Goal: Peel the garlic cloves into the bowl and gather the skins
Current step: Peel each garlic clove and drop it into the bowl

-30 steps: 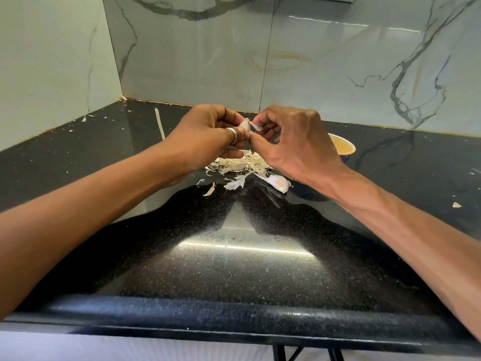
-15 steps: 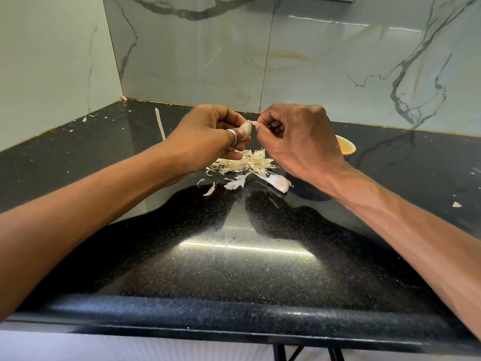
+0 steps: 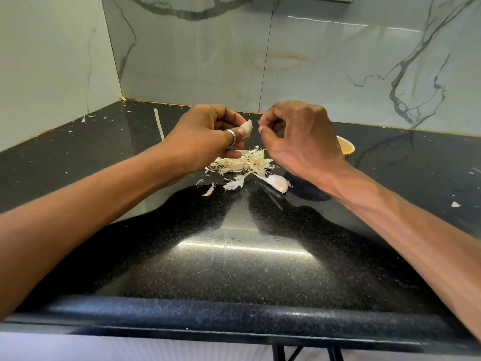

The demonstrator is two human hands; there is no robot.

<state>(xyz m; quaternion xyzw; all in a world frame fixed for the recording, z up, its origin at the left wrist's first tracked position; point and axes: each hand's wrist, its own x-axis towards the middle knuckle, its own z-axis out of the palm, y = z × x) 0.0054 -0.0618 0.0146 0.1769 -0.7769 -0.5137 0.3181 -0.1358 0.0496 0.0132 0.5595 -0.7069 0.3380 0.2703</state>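
My left hand (image 3: 205, 135), with a ring on the thumb, holds a pale garlic clove (image 3: 247, 128) between thumb and fingers above the counter. My right hand (image 3: 296, 136) is a short gap to the right of it, thumb and forefinger pinched on a tiny scrap of skin (image 3: 259, 123). Below both hands lies a pile of papery skins (image 3: 242, 164) on the black counter. An unpeeled clove (image 3: 278, 183) rests at the pile's right edge. The bowl (image 3: 346, 148), cream inside, shows partly behind my right hand.
The black speckled counter (image 3: 234, 256) runs into a corner of marble-look walls. Loose skin bits lie at the left wall (image 3: 83, 119) and at the right (image 3: 455, 204). A long pale strip (image 3: 158, 125) lies behind my left hand. The rounded front edge (image 3: 234, 319) is near me.
My right hand has pulled away to the right from the clove, opening a gap between the hands. The left hand and its clove stay almost still.
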